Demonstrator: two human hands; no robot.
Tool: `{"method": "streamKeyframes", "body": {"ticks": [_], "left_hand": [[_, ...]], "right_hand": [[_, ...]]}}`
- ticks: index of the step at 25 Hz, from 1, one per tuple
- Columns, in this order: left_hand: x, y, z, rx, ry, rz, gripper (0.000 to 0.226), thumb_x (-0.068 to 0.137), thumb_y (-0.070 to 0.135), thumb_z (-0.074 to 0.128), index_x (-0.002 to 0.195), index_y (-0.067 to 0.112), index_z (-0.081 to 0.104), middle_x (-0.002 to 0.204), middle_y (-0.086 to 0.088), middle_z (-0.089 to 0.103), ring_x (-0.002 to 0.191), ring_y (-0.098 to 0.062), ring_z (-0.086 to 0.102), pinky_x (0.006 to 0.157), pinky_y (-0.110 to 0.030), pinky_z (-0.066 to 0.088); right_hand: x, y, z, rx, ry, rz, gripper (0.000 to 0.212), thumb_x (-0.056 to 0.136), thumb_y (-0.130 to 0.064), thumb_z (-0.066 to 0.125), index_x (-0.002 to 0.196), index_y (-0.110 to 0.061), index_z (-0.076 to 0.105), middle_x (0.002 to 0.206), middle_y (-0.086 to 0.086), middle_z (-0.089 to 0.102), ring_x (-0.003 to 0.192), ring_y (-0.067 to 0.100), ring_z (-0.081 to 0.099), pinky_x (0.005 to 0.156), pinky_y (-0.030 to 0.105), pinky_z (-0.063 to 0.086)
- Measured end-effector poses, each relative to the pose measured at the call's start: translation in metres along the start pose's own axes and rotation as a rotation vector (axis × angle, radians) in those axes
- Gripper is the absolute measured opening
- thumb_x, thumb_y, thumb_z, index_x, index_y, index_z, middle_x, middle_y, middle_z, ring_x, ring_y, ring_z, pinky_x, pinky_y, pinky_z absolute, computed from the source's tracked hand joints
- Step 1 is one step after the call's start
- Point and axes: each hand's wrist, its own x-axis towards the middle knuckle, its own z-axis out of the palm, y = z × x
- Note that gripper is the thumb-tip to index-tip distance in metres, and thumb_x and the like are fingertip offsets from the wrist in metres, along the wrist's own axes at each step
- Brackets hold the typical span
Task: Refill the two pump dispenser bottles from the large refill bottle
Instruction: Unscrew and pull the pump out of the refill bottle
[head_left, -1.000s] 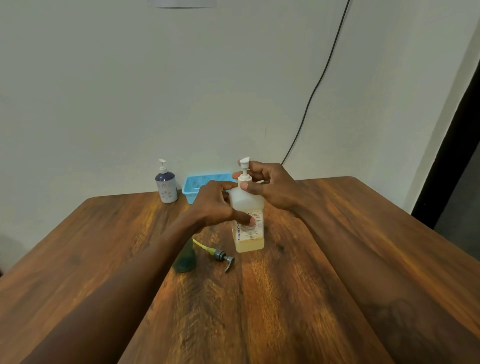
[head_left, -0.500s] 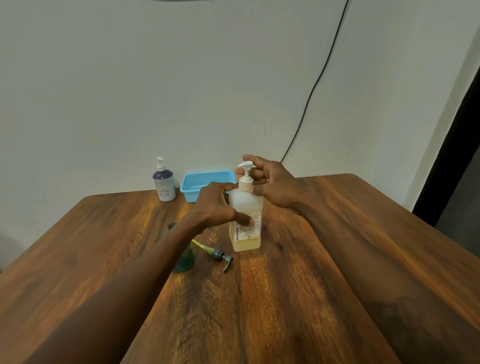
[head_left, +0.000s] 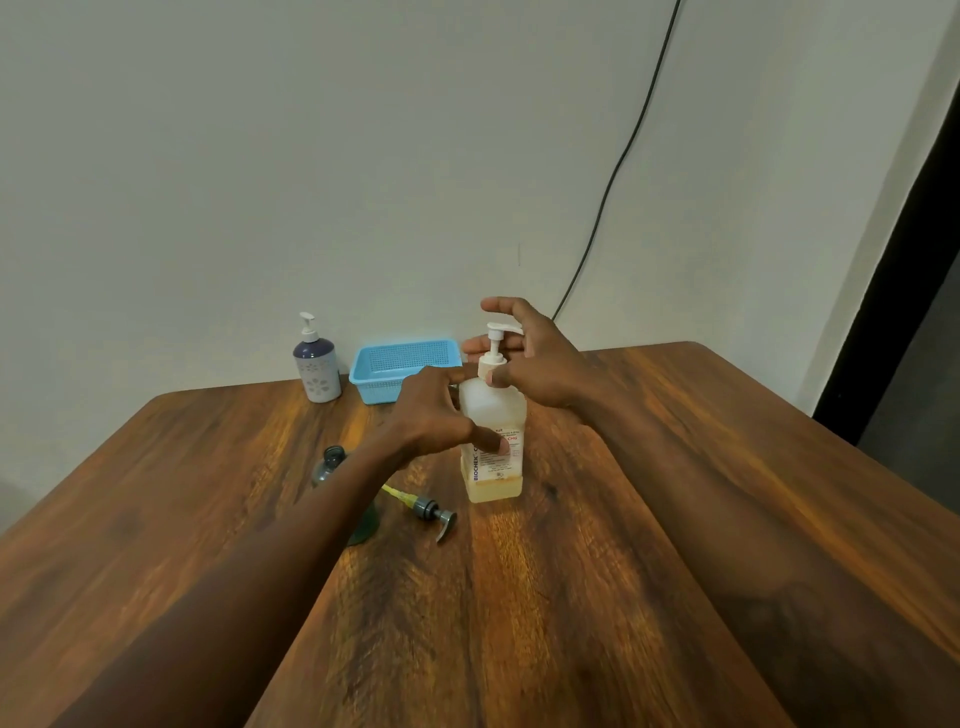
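fingers of the left hand clasp the translucent white refill bottle; the right hand pinches its white pump collar, other fingers spread.

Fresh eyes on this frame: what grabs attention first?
Mid-table, the large translucent refill bottle with white pump and yellow liquid, left hand on its body, right hand at the pump collar. Left of it, a detached grey pump head with yellow tube lies on the wooden table.
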Motion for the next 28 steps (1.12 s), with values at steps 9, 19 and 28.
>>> {"method": "streamKeyframes", "body": {"ticks": [9,19,28], "left_hand": [[0.003,0.004,0.009,0.048,-0.008,0.011,0.055,0.054,0.038,0.097,0.096,0.041,0.061,0.102,0.012,0.075,0.080,0.000,0.070,0.062,-0.014,0.056],[0.007,-0.016,0.019,0.028,-0.034,-0.115,0.072,0.057,0.028,0.097,0.119,0.025,0.062,0.118,0.001,0.070,0.106,-0.017,0.068,0.080,-0.026,0.056],[0.008,-0.033,0.020,-0.016,-0.005,-0.179,0.079,0.058,0.023,0.097,0.127,0.020,0.059,0.123,-0.001,0.068,0.114,-0.020,0.066,0.088,-0.034,0.058]], "right_hand": [[0.000,0.010,0.005,-0.420,0.326,-0.010,0.083,0.064,-0.053,0.091,0.133,-0.026,0.052,0.103,-0.009,0.061,0.087,0.008,0.059,0.063,0.012,0.040],[-0.010,-0.016,-0.012,-0.009,0.320,-0.255,0.067,0.080,-0.006,0.084,0.139,-0.021,0.056,0.120,-0.004,0.072,0.100,0.001,0.071,0.076,0.010,0.055],[-0.010,-0.029,-0.037,0.275,0.678,-0.351,0.059,0.076,-0.011,0.088,0.129,-0.014,0.063,0.106,0.000,0.078,0.095,0.014,0.075,0.078,0.025,0.060]]}}
